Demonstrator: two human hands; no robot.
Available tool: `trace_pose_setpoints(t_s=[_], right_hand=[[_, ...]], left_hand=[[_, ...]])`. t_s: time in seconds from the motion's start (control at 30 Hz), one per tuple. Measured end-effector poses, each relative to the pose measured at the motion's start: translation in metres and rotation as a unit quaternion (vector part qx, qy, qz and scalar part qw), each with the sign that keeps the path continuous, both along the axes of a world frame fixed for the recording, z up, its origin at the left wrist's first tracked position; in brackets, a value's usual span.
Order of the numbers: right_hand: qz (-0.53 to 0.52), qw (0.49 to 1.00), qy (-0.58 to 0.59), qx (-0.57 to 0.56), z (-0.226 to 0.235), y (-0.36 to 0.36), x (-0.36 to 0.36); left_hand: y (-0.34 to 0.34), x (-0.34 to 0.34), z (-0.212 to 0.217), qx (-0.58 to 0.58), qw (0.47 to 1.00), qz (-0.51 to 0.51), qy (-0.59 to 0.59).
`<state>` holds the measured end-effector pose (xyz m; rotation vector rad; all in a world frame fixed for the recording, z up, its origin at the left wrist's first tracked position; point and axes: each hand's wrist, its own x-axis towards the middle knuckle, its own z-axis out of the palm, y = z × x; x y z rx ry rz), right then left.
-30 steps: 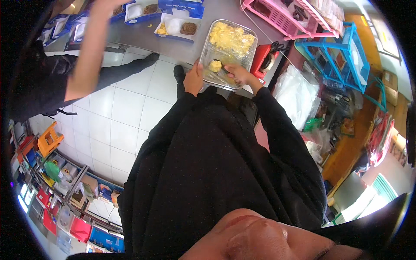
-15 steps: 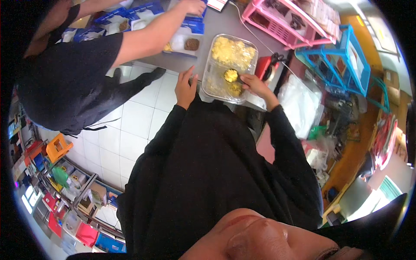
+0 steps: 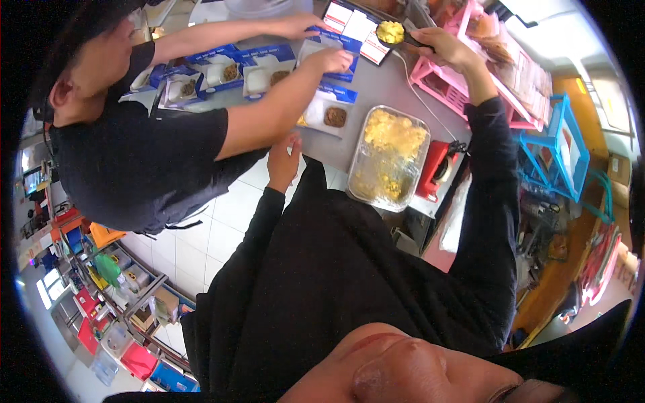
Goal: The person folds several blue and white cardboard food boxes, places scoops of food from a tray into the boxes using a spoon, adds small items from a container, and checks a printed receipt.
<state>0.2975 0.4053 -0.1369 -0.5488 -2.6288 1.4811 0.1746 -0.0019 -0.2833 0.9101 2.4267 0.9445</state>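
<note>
My right hand [image 3: 449, 50] is raised over the far side of the table, closed round the handle of a dark scoop. Yellow crumbly food [image 3: 390, 31], like scrambled egg, fills the scoop. Below it stands a silver metal tray [image 3: 355, 164] with more of this food [image 3: 398, 131], heaped at its far end and sparse at its near end. My left hand [image 3: 283, 162] hovers by the table's near edge, fingers apart and holding nothing. The closest blue-and-white meal box [image 3: 346, 96] lies just beyond it, with white rice, a brown food and some yellow food inside.
On the left a co-worker in black reaches across, hands [image 3: 334, 60] at another blue box [image 3: 346, 46]. Several filled boxes [image 3: 222, 69] line the table. A red device [image 3: 435, 169] adjoins the tray. Pink rack [image 3: 440, 84], white cable and flat screen [image 3: 353, 28] stand at the back.
My right hand has lifted the filled scoop from the tray up to the table's far side. My left hand stays near the edge. The co-worker's hands are now at a blue box.
</note>
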Motion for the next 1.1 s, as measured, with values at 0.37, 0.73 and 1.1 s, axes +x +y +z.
trace_pose_setpoints(t_s=[0.37, 0.73, 1.1], right_hand=[[-0.013, 0.91, -0.125, -0.396, -0.086, -0.032, -0.125], [-0.041, 0.919, -0.051, -0.389, -0.159, -0.04, -0.184], [-0.142, 0.919, -0.129, -0.344, -0.179, -0.041, -0.202]], left_hand=[[0.056, -0.072, -0.055, 0.028, 1.0, -0.006, 0.005], [0.217, -0.181, -0.03, -0.172, 0.98, -0.085, 0.057], [0.217, -0.217, -0.108, -0.117, 0.937, -0.287, -0.161]])
